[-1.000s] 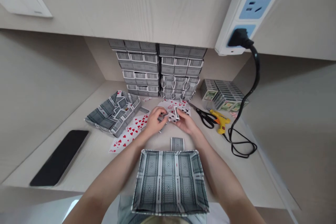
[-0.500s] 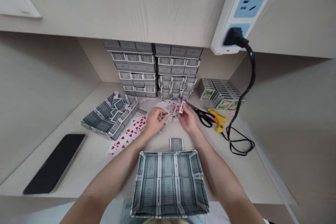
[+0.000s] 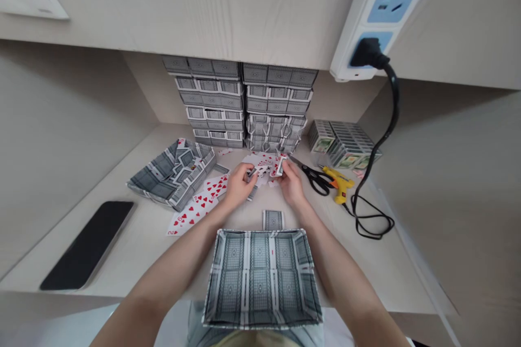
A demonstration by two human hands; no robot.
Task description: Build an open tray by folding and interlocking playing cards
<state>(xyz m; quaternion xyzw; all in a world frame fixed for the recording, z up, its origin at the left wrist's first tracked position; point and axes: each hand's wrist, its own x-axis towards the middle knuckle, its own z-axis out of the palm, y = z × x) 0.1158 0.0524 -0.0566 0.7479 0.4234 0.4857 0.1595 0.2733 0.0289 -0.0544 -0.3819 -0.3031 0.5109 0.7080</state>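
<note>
My left hand (image 3: 239,184) is closed in a pinch on a small grey-backed playing card (image 3: 251,173), mostly covered by the fingers. My right hand (image 3: 291,183) grips a folded playing card (image 3: 279,167) with white edges and some red showing. Under and between the hands lie loose playing cards (image 3: 262,160), face up. Nearer to me, a single grey-backed card (image 3: 273,220) lies on the tabletop. An open box made of playing cards (image 3: 260,276) sits between my forearms at the table's front edge, its inside facing up.
A card-built tray (image 3: 163,173) with folded cards stands left, beside red heart cards (image 3: 191,216) and a phone (image 3: 87,244). Stacked card boxes (image 3: 220,100) line the back. Scissors (image 3: 317,179), a yellow glue gun (image 3: 341,184), its cord and clear-cased decks (image 3: 350,143) lie right. A power strip (image 3: 378,16) hangs above.
My left hand has drawn slightly away from the right, and a black-suited card face now shows between them. The right hand stays nearly in place. The whole view has shifted slightly.
</note>
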